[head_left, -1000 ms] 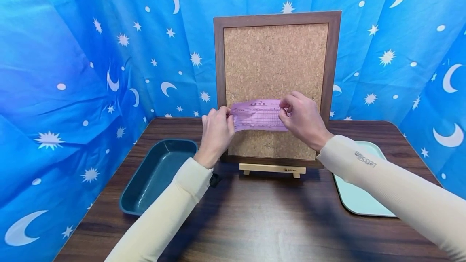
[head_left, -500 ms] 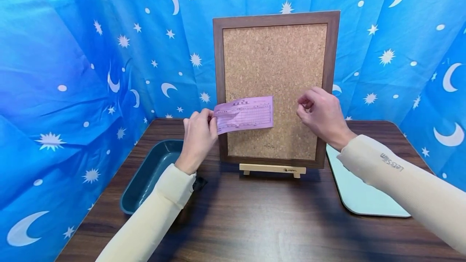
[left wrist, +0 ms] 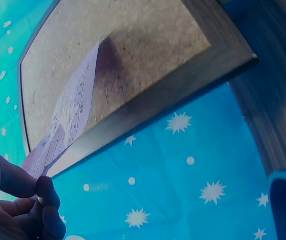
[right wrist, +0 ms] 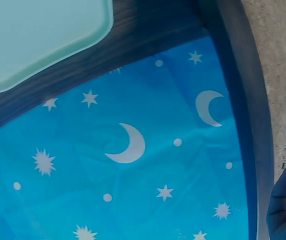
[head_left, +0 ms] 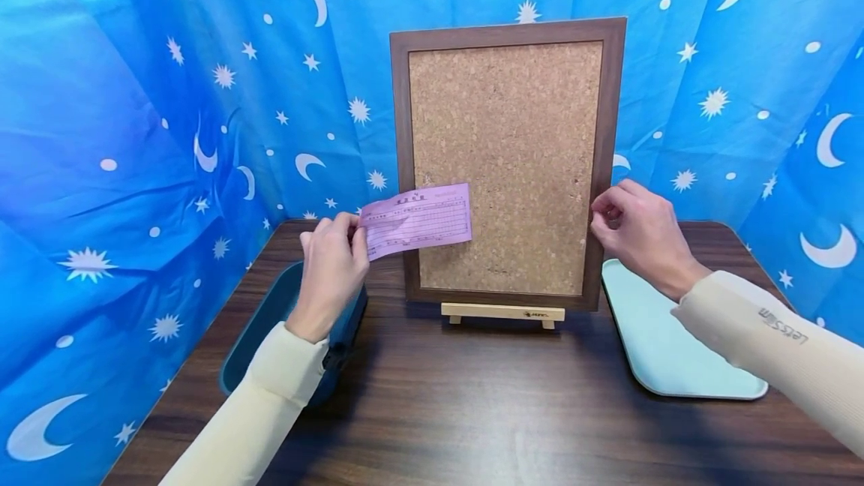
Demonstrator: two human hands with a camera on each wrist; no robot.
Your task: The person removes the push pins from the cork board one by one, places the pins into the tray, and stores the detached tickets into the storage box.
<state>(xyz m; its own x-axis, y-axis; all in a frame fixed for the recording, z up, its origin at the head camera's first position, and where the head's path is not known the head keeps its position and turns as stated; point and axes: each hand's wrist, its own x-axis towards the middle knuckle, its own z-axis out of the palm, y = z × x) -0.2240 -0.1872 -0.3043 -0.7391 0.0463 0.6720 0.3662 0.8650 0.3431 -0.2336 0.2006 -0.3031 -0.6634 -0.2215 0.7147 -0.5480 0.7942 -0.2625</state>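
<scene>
Firmly, one end of a pink printed slip (head_left: 418, 222) is pinched between thumb and fingers by the left hand (head_left: 331, 272). By the right hand (head_left: 637, 227), fingers are curled and tips brought together before the right frame of a cork board (head_left: 506, 148); whether anything small is pinched there cannot be told. The slip's free end is held before the board's lower left. The board is propped upright on a wooden stand (head_left: 502, 312), flanked by a dark blue basin (head_left: 246, 336) and a mint tray (head_left: 675, 343).
</scene>
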